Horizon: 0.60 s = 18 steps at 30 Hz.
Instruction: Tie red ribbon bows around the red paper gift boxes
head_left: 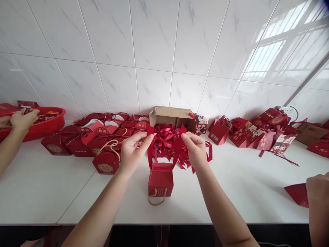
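Note:
A small red gift box (160,180) stands on the white table in front of me, its beige rope handle (157,204) hanging on the near side. A red ribbon (150,152) rises from both sides of the box's top. My left hand (136,145) pinches the ribbon's left end between thumb and fingers. The right end is pinched by my right hand (194,146). Both ends are held up and apart above the box. Just behind lies a pile of loose red ribbons (167,139), spilling from an open cardboard carton (174,112).
Red boxes (106,168) stand in rows at left. A co-worker's hands (24,118) are over a red basin (60,120) there. Decorated red boxes and bags (218,132) stand at right. At the right edge, another person's hand (318,190) holds a red piece (298,194).

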### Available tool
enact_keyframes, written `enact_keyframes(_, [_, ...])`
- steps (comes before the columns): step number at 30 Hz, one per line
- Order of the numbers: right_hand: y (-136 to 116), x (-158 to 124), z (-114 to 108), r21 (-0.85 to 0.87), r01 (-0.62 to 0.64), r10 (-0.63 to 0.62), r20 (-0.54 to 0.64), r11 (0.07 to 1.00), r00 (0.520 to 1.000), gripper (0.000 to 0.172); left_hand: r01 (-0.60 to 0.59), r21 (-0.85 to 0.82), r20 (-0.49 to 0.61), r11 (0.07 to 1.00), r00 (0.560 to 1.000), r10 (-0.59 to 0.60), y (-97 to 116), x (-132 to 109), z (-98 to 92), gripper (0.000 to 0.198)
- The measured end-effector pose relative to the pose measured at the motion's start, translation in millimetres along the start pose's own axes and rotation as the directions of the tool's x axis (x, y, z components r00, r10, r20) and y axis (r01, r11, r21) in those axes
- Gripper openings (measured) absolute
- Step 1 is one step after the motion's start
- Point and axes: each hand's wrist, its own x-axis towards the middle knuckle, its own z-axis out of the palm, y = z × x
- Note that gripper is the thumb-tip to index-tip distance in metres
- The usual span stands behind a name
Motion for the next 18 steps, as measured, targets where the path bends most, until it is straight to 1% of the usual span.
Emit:
enact_keyframes(4, [1.0, 1.0, -0.2, -0.004, 0.014, -0.014, 0.006, 1.000, 1.000, 0.023, 0.019, -0.094, -0.005, 0.995, 1.000, -0.019, -2.1, 0.4, 2.4, 0.022])
enact_keyframes(8, [-0.2, 1.7, 0.4, -0.020, 0.018, -0.018, -0.003, 1.000, 1.000, 0.024, 0.070, -0.187, -0.010, 0.980, 0.997, -0.074, -1.6, 0.5, 7.1, 0.019])
enact_keyframes(10, [-1.6, 1.9, 0.3, -0.022, 0.030, -0.030, 0.005, 0.999, 1.000, 0.023, 0.097, -0.192, 0.010, 0.976, 0.995, -0.097, 0.0, 0.2, 7.8, 0.020])
enact_keyframes(13, [-4.3, 2.0, -0.7, -0.044, 0.050, -0.049, 0.026, 0.998, 0.998, 0.021, 0.085, -0.163, 0.044, 0.983, 0.996, -0.079, 2.9, -0.1, 6.6, 0.021])
enact_keyframes(15, [-5.8, 1.9, -1.7, -0.063, 0.061, -0.059, 0.027, 0.996, 0.998, 0.022, 0.076, -0.149, 0.046, 0.986, 0.996, -0.070, 4.8, -0.3, 5.3, 0.020])
enact_keyframes(18, [-7.2, 1.2, -1.9, -0.072, 0.054, -0.053, 0.023, 0.996, 0.998, 0.022, 0.104, -0.138, 0.070, 0.985, 0.993, -0.096, 7.9, -0.9, 3.7, 0.021])
